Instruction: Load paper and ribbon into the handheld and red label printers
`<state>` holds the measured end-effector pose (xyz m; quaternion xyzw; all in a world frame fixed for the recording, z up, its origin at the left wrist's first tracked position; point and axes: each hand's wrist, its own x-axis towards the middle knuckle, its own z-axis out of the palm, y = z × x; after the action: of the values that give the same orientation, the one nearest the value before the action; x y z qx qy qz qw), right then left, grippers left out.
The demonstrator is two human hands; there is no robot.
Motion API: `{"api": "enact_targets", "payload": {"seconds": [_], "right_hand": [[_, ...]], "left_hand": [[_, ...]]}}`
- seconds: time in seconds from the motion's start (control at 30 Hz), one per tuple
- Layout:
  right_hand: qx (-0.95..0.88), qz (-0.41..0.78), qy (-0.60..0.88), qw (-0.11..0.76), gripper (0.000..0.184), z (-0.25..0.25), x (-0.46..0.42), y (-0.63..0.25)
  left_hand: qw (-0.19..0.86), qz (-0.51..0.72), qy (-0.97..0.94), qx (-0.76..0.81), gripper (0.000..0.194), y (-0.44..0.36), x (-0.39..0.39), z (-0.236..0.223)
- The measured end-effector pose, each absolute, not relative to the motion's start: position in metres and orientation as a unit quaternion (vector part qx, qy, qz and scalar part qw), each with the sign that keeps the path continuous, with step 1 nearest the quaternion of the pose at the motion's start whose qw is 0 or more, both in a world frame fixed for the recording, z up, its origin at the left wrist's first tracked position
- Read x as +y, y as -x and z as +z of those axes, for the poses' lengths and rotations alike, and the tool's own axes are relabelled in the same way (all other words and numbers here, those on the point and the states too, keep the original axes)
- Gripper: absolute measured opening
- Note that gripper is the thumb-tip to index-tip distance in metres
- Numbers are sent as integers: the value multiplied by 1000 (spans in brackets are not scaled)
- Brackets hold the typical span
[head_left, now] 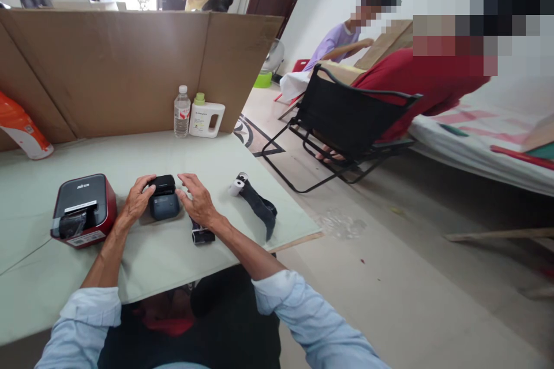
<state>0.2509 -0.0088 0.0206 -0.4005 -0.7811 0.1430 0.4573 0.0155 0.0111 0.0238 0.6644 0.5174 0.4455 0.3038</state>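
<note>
A small dark label printer [163,199] with its lid up sits on the pale green table [130,265]. My left hand [137,199] curls round its left side, fingers on the lid. My right hand [197,200] rests beside its right side with fingers spread, touching the printer's edge. A second small black device [202,235] lies under my right wrist. A white paper roll [236,186] and a black strap-like piece [261,209] lie to the right. A red and black printer [83,209] stands to the left.
A water bottle [182,111] and a white jug [206,117] stand against the cardboard screen [130,63] at the back. An orange and white object [21,132] lies at the far left. A black folding chair [346,121] and other people are to the right, by a bed.
</note>
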Motion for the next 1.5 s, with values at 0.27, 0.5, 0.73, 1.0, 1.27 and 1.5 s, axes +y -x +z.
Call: {"api": "enact_targets", "payload": {"seconds": [0.27,0.5,0.73,1.0,1.27,1.5], "right_hand": [[-804,215,377,406,40,11,11,-247],[-810,202,386,394,41,9,9,-248],[-819,189,390,375,44,1,8,-251],[-833,183,390,347,50,1,8,-254],[-794,223,403,396,49,13,-6,-279],[-846,162,390,325,51,21,-5,-259]], "left_hand": [[268,427,-692,516,42,-15,12,22],[278,435,-691,505,46,-14,11,20],[297,422,-678,523,46,-17,8,20],[303,422,-673,526,47,-17,7,18],[308,432,-661,530,59,-16,9,15],[297,432,-668,528,56,-15,12,14]]}}
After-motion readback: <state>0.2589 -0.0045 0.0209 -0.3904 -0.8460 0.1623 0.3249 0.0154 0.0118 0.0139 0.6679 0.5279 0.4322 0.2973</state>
